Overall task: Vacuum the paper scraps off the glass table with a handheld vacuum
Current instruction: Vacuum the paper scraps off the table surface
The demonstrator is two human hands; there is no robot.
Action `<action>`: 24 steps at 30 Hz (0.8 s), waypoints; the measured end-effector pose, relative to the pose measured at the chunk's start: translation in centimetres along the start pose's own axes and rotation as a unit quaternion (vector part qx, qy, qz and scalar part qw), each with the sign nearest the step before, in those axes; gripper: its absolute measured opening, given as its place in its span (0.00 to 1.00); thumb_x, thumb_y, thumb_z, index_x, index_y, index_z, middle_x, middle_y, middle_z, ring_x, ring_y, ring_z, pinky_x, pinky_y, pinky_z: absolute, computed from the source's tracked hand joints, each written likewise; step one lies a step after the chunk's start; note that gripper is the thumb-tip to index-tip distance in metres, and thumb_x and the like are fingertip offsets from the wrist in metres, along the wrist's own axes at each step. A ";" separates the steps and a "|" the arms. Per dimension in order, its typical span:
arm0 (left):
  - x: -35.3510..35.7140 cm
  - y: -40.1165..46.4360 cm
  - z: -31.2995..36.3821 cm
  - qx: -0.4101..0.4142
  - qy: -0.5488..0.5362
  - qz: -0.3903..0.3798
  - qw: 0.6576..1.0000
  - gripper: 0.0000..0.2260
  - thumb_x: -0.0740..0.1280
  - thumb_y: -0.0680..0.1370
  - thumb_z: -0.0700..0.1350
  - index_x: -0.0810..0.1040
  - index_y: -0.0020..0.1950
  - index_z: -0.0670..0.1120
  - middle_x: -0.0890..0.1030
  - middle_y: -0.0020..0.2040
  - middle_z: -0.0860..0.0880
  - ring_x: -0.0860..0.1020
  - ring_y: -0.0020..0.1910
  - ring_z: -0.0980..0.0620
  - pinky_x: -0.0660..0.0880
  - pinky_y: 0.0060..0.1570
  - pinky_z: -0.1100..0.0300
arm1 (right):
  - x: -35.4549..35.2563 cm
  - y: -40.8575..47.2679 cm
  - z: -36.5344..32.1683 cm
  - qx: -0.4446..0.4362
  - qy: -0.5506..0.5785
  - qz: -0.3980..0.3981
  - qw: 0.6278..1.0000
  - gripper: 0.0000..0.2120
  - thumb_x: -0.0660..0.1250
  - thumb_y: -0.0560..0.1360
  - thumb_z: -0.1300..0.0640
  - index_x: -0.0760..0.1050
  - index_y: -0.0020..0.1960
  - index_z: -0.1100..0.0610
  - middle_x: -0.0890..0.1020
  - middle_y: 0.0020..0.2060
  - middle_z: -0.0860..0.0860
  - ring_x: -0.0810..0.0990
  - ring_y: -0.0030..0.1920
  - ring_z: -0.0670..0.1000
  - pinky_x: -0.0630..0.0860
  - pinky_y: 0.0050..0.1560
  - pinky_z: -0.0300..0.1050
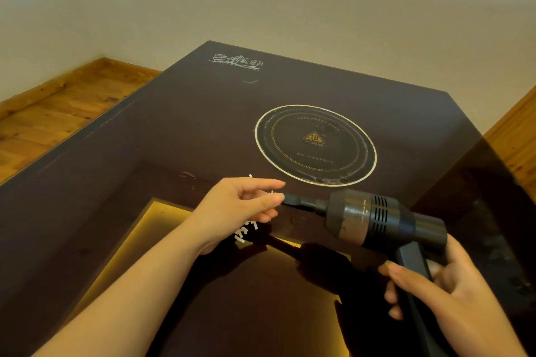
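Dark glass table (179, 130) on wood floor | right hand (443, 293) grasps handheld vacuum (377, 220) by its grip, nozzle (298, 202) aimed low at paper scraps (246, 230) just nearer than the round burner ring (316, 145) | left hand (240, 206) loose-fingered, holding nothing, beside the nozzle tip over the scraps, likely herding them toward suction

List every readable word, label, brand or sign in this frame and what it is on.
Glass table, far corner: white triangle logo over script, too blurred to read.
Round burner ring: gold triangle emblem and small print, unreadable.
Handheld vacuum: tiny white marking, unreadable.
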State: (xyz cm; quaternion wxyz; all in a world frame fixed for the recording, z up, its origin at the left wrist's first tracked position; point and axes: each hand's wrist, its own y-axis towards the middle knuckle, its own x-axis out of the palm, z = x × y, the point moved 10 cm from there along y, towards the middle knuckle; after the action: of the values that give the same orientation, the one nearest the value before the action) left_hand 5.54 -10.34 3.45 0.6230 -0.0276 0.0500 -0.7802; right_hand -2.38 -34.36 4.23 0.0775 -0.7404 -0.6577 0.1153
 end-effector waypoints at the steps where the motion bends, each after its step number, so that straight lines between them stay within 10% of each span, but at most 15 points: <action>1: 0.1 0.0 0.0 -0.003 -0.012 0.001 1.000 0.08 0.69 0.74 0.40 0.82 0.51 0.50 0.84 0.35 0.51 0.81 0.36 0.58 0.75 0.38 0.69 | 0.0 0.0 0.0 -0.002 -0.001 0.000 1.000 0.36 0.69 0.54 0.63 0.69 0.61 0.48 0.82 0.33 0.63 0.79 0.24 0.54 0.76 0.21 0.45; 14: -1.0 0.5 -1.1 -0.020 -0.115 0.052 0.992 0.05 0.68 0.74 0.39 0.84 0.45 0.44 0.83 0.33 0.47 0.80 0.33 0.57 0.75 0.37 0.69 | -0.4 -0.1 0.0 -0.013 0.015 0.013 1.000 0.33 0.69 0.56 0.64 0.70 0.59 0.47 0.82 0.31 0.62 0.79 0.24 0.54 0.76 0.21 0.44; 20: -2.7 0.3 0.6 0.089 0.147 0.169 0.971 0.05 0.70 0.74 0.38 0.83 0.44 0.48 0.82 0.32 0.54 0.79 0.32 0.63 0.74 0.39 0.71 | -2.1 0.0 0.6 -0.014 -0.010 0.039 0.999 0.35 0.69 0.65 0.72 0.65 0.67 0.49 0.83 0.33 0.61 0.80 0.24 0.53 0.76 0.21 0.46; 24: -0.6 0.1 1.6 0.155 0.266 0.115 0.944 0.10 0.65 0.77 0.37 0.82 0.56 0.47 0.80 0.46 0.58 0.78 0.45 0.65 0.70 0.51 0.75 | -3.5 0.0 0.9 -0.012 -0.026 0.067 0.997 0.40 0.71 0.59 0.66 0.63 0.68 0.47 0.84 0.33 0.59 0.80 0.24 0.52 0.77 0.21 0.45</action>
State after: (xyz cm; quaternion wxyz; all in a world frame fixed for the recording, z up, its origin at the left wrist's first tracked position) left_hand 5.98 -9.84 5.05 0.6689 0.2838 0.0952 -0.6804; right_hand -3.02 -37.82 3.58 0.0436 -0.7801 -0.6101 0.1320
